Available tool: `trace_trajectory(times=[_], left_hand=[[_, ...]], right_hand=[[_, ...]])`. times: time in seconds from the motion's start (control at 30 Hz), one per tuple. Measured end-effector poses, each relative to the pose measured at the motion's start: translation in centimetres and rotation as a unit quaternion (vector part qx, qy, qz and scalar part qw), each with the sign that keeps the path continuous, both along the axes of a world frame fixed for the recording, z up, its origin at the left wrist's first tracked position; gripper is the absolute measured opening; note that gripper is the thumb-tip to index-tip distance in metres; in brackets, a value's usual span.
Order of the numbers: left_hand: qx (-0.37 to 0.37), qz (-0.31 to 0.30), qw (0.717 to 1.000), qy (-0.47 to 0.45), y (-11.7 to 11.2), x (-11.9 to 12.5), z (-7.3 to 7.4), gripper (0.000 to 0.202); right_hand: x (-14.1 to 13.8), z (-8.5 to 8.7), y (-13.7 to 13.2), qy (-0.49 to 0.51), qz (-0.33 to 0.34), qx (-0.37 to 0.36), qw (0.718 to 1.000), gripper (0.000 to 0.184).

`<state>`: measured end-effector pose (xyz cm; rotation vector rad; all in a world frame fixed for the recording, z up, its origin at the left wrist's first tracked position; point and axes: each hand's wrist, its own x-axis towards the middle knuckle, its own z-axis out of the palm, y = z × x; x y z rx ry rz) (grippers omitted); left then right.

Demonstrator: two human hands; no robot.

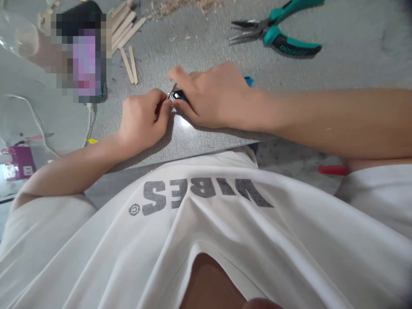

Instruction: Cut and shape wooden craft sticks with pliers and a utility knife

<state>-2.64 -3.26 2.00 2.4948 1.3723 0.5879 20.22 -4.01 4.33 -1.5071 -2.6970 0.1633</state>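
My right hand (pixel 215 96) is wrapped round a utility knife (pixel 180 95) with a dark blue body and a metal nose. The knife's light blue tail end (pixel 249 81) shows behind the hand. Its metal nose points left, towards my left hand (pixel 144 113). That hand is closed, with thumb and index finger pinched together around a small, thin piece (pixel 169 95), mostly hidden by the fingertips. Both hands are close together above the grey table (pixel 199 136), near its front edge, with the fingertips almost meeting at the blade.
Several wooden craft sticks (pixel 124 28) lie at the back left; two short ones (pixel 129 64) are nearer. Teal-handled needle-nose pliers (pixel 277 32) rest at the back right. Wood shavings (pixel 193 5) are scattered behind. A blurred-out phone (pixel 85 64) with a white cable (pixel 91 124) stands left.
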Motion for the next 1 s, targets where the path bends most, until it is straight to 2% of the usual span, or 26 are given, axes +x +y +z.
trace_trajectory(times=[0.03, 0.1, 0.17, 0.27, 0.37, 0.47, 0.53, 0.63, 0.7, 0.87, 1.0], left_hand=[[-0.03, 0.0, 0.996, -0.08, -0.1, 0.0, 0.1, 0.03], [-0.089, -0.014, 0.971, -0.223, -0.3, 0.0, 0.2, 0.033], [-0.113, -0.043, 0.944, -0.306, -0.8, 0.2, 0.5, 0.036], [-0.126, -0.066, 0.933, -0.331, -1.9, 0.4, 1.1, 0.043], [-0.146, -0.088, 0.92, -0.353, -2.9, 0.4, 1.6, 0.04], [-0.152, -0.142, 0.895, -0.396, -3.6, 0.3, 1.9, 0.028], [-0.161, -0.152, 0.892, -0.394, -3.8, 0.3, 2.1, 0.021], [-0.18, -0.141, 0.895, -0.383, -4.1, 0.3, 2.3, 0.016], [-0.176, -0.151, 0.892, -0.389, -4.1, 0.3, 2.3, 0.015], [-0.163, -0.188, 0.879, -0.406, -4.1, 0.3, 1.9, 0.015], [-0.176, -0.18, 0.88, -0.403, -4.2, 0.2, 1.8, 0.016]], right_hand=[[0.2, -0.2, 0.1, 0.005, -0.011, 0.015, 1.0, 0.073], [0.6, -0.9, 0.3, 0.026, -0.019, 0.054, 0.998, 0.077], [1.0, -1.6, 0.5, 0.08, -0.024, 0.116, 0.99, 0.084], [1.3, -2.2, 0.3, 0.137, -0.019, 0.168, 0.976, 0.108], [1.3, -1.8, -0.2, 0.164, -0.008, 0.152, 0.975, 0.118], [1.3, -1.2, -0.2, 0.15, -0.003, 0.129, 0.98, 0.108], [1.5, -1.3, 0.1, 0.116, 0.03, 0.145, 0.982, 0.107], [2.3, -2.3, 0.9, 0.08, 0.111, 0.139, 0.981, 0.091], [2.9, -3.4, 1.6, 0.081, 0.141, 0.147, 0.976, 0.081], [4.0, -6.0, 3.4, 0.147, 0.198, 0.232, 0.941, 0.082], [4.0, -5.5, 3.8, 0.149, 0.246, 0.31, 0.906, 0.063]])
